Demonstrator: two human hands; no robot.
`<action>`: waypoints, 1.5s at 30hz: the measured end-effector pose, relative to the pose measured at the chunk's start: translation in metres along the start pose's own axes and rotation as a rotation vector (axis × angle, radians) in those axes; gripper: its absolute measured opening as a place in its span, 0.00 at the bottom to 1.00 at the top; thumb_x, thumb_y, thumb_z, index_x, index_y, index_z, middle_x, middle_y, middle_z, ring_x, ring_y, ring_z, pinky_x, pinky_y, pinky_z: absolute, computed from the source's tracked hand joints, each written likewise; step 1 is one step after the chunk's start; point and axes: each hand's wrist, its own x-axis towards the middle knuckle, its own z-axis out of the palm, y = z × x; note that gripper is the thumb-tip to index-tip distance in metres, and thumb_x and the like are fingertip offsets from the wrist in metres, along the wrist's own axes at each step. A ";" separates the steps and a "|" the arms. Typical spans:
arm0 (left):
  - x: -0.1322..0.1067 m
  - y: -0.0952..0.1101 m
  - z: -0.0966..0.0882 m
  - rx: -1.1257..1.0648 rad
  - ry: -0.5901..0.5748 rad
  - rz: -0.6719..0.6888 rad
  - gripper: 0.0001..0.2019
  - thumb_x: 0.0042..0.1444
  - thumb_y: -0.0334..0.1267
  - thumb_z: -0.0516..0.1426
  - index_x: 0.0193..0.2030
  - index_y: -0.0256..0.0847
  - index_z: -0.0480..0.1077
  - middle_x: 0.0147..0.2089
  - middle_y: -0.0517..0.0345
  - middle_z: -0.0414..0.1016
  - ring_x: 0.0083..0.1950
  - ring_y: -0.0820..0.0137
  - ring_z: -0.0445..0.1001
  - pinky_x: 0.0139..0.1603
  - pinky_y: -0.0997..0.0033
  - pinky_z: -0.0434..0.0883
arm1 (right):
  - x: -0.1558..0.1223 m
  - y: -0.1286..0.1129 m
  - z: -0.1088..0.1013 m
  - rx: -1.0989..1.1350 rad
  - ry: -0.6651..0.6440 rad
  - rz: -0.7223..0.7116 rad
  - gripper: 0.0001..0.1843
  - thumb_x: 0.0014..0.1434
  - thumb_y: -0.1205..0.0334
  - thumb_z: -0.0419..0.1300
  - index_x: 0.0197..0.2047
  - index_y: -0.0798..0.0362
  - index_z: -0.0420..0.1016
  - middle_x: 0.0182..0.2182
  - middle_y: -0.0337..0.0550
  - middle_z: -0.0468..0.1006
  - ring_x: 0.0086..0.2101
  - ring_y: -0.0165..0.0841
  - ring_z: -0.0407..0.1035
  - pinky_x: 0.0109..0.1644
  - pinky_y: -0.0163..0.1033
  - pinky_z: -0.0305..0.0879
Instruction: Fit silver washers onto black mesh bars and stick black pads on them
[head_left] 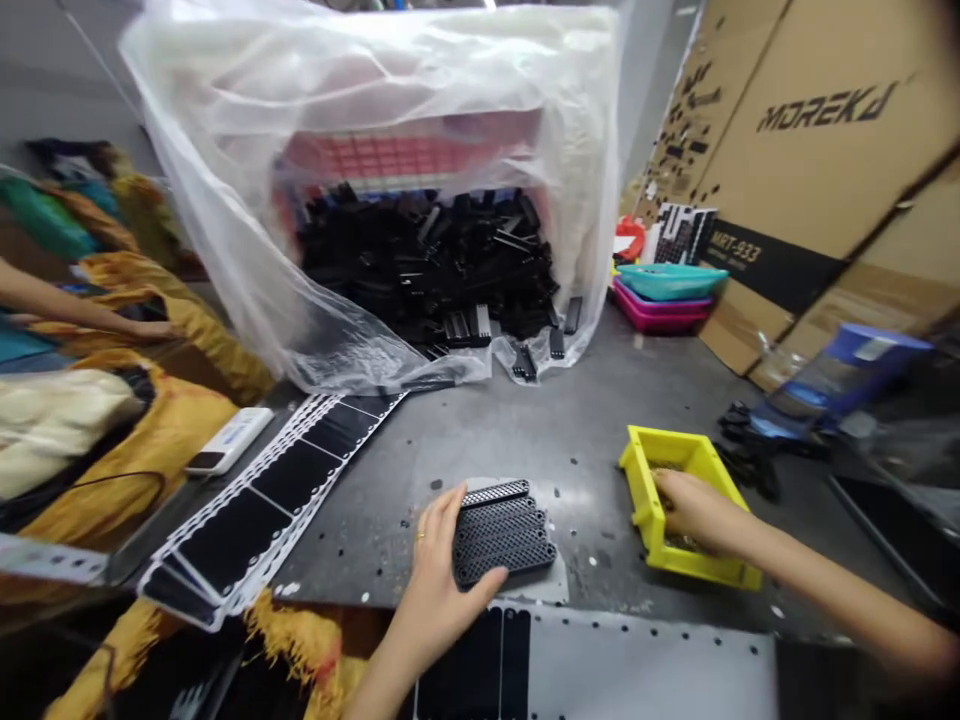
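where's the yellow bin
In the head view, the yellow plastic bin sits on the right side of the grey perforated worktop, with the right hand reaching into it and black pieces just beyond it.

- Two bare hands are on my feed: the right hand (694, 512) sits at the yellow plastic bin (651, 510), and the left hand (442, 575) is well to the left of that bin.
- I can pick out one piece of jewellery, a thin gold ring (421, 536) on a finger of the left hand.
- The left forearm (382, 680) shows bare and slender, running out through the bottom edge of my view, left of the bin.
- The right forearm (817, 570) is just as bare and slender, reaching from the bin to the lower right corner.
- Fingernails are too small for me to read, and anything worn higher up the arms lies beyond the frame.
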 end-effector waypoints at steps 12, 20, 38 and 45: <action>0.037 -0.007 0.023 0.267 -0.156 0.164 0.54 0.44 0.47 0.71 0.74 0.39 0.51 0.67 0.36 0.65 0.68 0.41 0.65 0.68 0.37 0.66 | -0.004 -0.020 -0.079 0.098 0.091 -0.029 0.09 0.60 0.60 0.61 0.35 0.50 0.83 0.36 0.45 0.85 0.36 0.37 0.80 0.42 0.39 0.74; 0.049 0.002 0.012 0.206 -0.261 0.112 0.49 0.37 0.49 0.73 0.66 0.40 0.60 0.61 0.40 0.69 0.63 0.44 0.67 0.64 0.39 0.68 | -0.008 -0.186 0.038 0.309 0.242 -0.610 0.11 0.70 0.71 0.55 0.46 0.53 0.79 0.42 0.47 0.82 0.41 0.36 0.77 0.45 0.41 0.79; 0.024 -0.011 0.005 0.222 -0.231 0.154 0.62 0.45 0.57 0.73 0.79 0.44 0.44 0.73 0.37 0.59 0.72 0.41 0.59 0.72 0.34 0.61 | -0.016 -0.161 0.040 0.433 0.290 -0.488 0.11 0.71 0.67 0.58 0.53 0.49 0.79 0.45 0.47 0.79 0.47 0.37 0.73 0.51 0.47 0.74; 0.051 0.003 -0.007 0.222 -0.068 0.436 0.09 0.71 0.33 0.56 0.50 0.48 0.76 0.45 0.64 0.83 0.57 0.67 0.76 0.77 0.50 0.50 | 0.010 -0.171 0.026 0.077 0.168 -0.639 0.08 0.72 0.61 0.60 0.45 0.49 0.82 0.39 0.43 0.81 0.42 0.36 0.71 0.46 0.44 0.62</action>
